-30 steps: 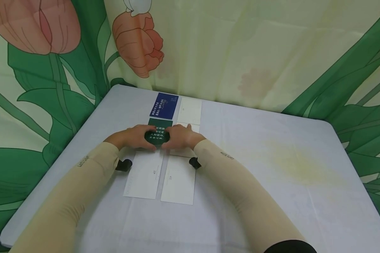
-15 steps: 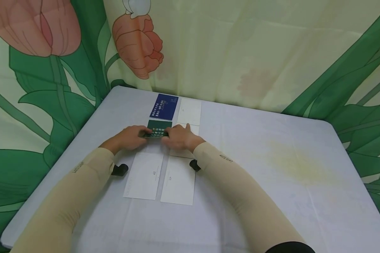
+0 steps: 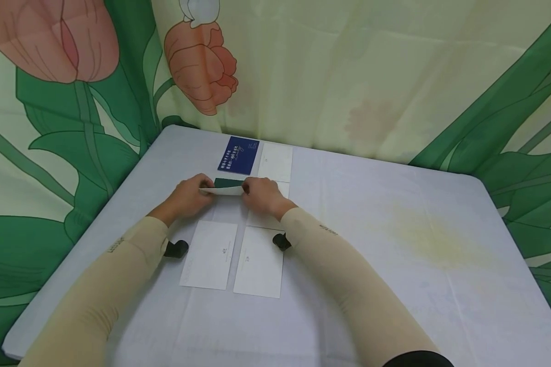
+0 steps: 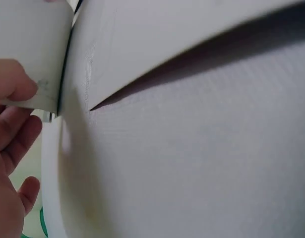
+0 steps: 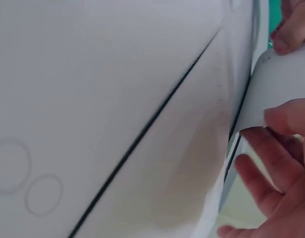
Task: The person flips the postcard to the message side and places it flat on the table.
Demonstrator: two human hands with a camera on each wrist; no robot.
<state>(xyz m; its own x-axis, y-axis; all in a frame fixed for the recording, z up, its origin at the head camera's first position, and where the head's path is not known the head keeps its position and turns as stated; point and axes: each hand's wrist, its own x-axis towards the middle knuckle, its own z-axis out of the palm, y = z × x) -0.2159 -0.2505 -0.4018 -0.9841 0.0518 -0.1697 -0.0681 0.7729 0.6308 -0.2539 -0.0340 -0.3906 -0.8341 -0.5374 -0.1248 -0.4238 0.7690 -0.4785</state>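
Both hands pinch one green-fronted card between them, over the table's left-middle. Its near edge is raised, so the pale back (image 3: 225, 191) faces the head camera and a green strip (image 3: 228, 182) shows just behind. My left hand (image 3: 190, 195) grips the left end, thumb on the pale side, as the left wrist view shows the bent card (image 4: 30, 39). At the other end my right hand (image 3: 263, 195) holds the right edge, its thumb likewise on the pale face in the right wrist view, with the lower fingers spread (image 5: 264, 183).
A blue card (image 3: 238, 155) with white lettering lies at the back, beside a white card (image 3: 275, 162). Nearer me lie two white cards, a left one (image 3: 209, 255) and a right one (image 3: 258, 262). Another white card (image 3: 261, 219) is partly under my right hand. A white cloth (image 3: 376, 265) covers the table.
The green card was lying face up to view with its lettering showing. Its near edge has been lifted and turned, so the pale back now shows. My fingers have closed on its ends.
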